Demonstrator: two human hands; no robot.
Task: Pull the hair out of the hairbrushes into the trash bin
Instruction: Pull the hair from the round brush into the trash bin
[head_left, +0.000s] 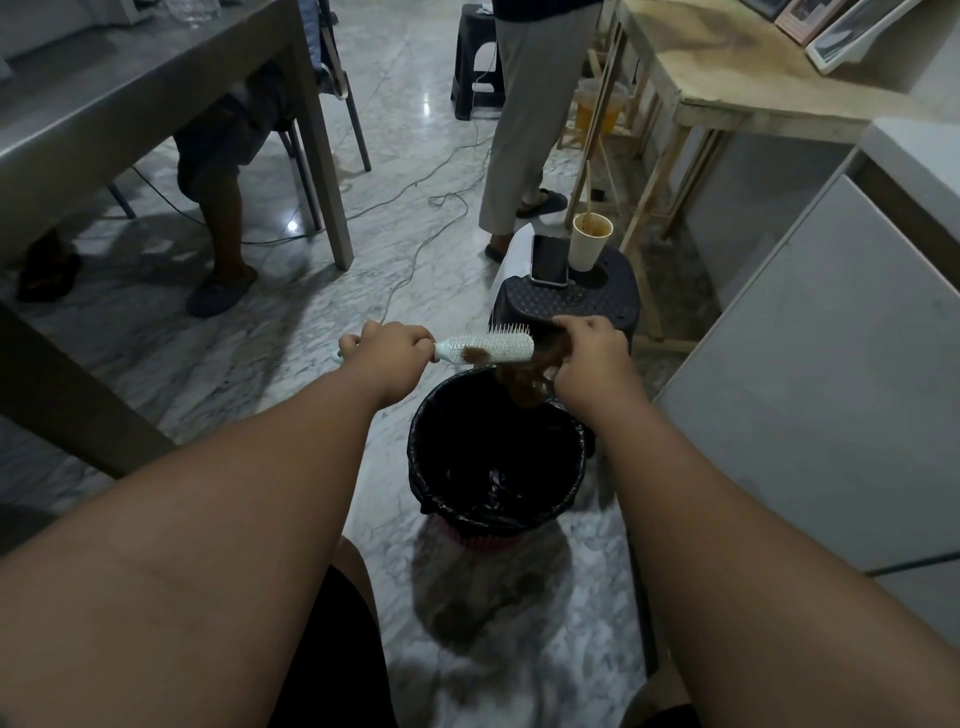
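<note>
My left hand (387, 353) grips the handle of a white hairbrush (488, 348), held level above the far rim of the trash bin (431, 467). The bin is pink and lined with a black bag. A small tuft of brown hair still sits on the brush's side. My right hand (592, 358) is closed on a clump of brown hair (527, 382) at the brush's tip, and the clump hangs down over the bin's opening. The brush's bristles point away from me.
A dark plastic stool (571, 304) stands just behind the bin, carrying a phone (549, 259) and a paper cup (589, 241). A grey table (156, 104) with a seated person is at left. Another person's legs (524, 130) stand ahead. Cables cross the marble floor. A white cabinet (831, 389) is at right.
</note>
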